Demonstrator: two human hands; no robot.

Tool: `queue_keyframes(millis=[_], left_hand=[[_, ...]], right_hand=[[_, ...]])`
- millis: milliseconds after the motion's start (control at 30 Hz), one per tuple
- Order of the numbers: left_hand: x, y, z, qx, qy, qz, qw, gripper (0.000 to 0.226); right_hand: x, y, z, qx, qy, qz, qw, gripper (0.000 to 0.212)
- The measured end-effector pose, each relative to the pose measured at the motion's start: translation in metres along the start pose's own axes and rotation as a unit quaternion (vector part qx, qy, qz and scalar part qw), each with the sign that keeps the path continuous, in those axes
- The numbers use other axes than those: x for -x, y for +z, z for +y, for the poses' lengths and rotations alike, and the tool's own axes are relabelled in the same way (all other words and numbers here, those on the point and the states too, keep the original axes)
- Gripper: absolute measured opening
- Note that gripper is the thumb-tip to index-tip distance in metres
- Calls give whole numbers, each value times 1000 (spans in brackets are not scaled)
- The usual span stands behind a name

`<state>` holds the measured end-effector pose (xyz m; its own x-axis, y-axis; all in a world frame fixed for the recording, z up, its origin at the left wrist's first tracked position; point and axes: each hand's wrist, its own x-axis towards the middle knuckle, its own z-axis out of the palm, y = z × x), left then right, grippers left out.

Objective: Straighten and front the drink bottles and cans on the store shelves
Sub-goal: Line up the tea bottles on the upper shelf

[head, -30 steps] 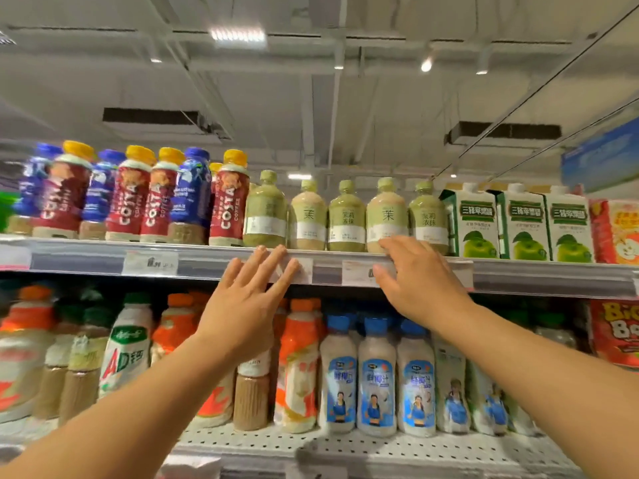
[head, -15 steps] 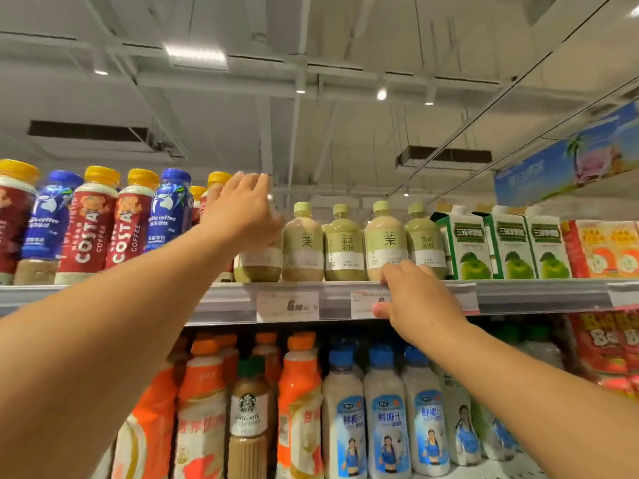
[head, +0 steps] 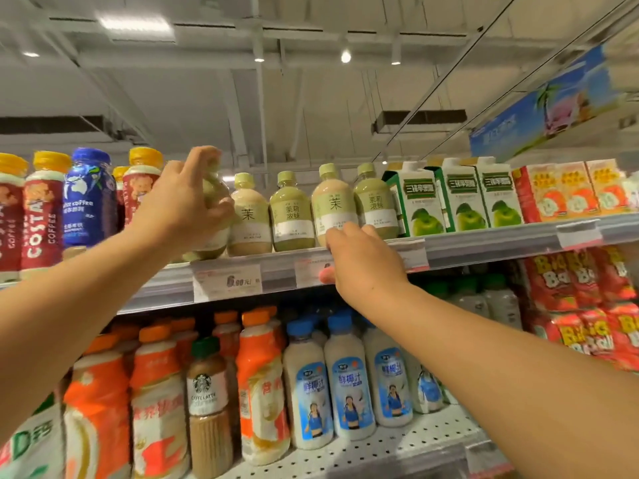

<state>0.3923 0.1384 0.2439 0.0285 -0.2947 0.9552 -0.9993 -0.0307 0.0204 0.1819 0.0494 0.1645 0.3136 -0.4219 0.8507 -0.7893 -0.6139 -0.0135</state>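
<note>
Overhead, left hand (head: 179, 209) gripping green bottle (head: 213, 188), Costa bottles (head: 41, 216) beside, right hand (head: 366, 267) pinching shelf (head: 484, 247)

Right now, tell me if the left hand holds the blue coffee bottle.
No, the left hand grips a green bottle; the blue coffee bottle stands apart.
</note>
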Motion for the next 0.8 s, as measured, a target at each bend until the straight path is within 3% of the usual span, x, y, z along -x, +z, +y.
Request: queue_keyframes(millis=[100, 167, 300, 400, 467, 533, 600, 700, 800], left_hand=[[18, -5, 8, -20, 52, -42, 998, 77], [26, -10, 12, -22, 55, -18, 998, 78], [31, -34, 35, 67, -5, 62, 996, 89], [38, -51, 69, 170, -69, 16, 983, 86], [48, -54, 95, 227, -97, -31, 969, 73], [58, -47, 116, 276, -109, -65, 953, 58], [65, -33, 137, 317, -133, -90, 935, 45], [67, -5, 170, 368, -156, -122, 909, 38], [70, 18, 208, 374, -152, -158, 901, 43]], right_hand=[[4, 4, 2, 3, -12, 28, 1000, 38], [6, 6, 3, 3, -15, 37, 999, 37], [6, 6, 4, -34, -5, 18, 999, 42], [11, -8, 8, -123, 15, -9, 992, 46], [25, -25, 10, -313, 23, -56, 948, 53], [49, -41, 12, -505, -5, -135, 853, 61], [72, -49, 15, -561, -10, -181, 808, 61], [87, -47, 32, -532, 61, -125, 836, 75], [94, -47, 63, -488, 136, -45, 861, 69]])
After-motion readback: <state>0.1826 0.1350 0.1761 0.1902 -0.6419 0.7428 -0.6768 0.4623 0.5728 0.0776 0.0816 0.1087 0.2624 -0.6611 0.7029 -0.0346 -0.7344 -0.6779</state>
